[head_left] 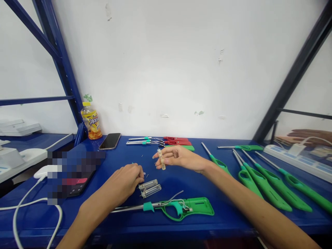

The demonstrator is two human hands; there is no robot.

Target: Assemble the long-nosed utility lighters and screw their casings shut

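Observation:
Between the thumb and fingers of my right hand (178, 157) is a small clear lighter fuel tank (161, 159), held upright above the blue table. My left hand (128, 177) is closed with its fingers curled down at the tabletop, and whatever they pinch is hidden. Tiny pale parts (145, 174) lie just beside its fingertips. Close to that hand, a few more clear fuel tanks (150, 188) rest side by side. In front of them lies an opened green gas lighter (199, 206), its trigger, wires and thin tube exposed and its metal barrel pointing left.
Several closed green lighters (269, 188) lie to the right, near a white power strip (298, 160). Red lighter bodies (177, 140) sit at the back. A phone (110, 141), a drink bottle (91, 122) and white cables (59, 218) are on the left. Behind the table stands a wall (166, 69).

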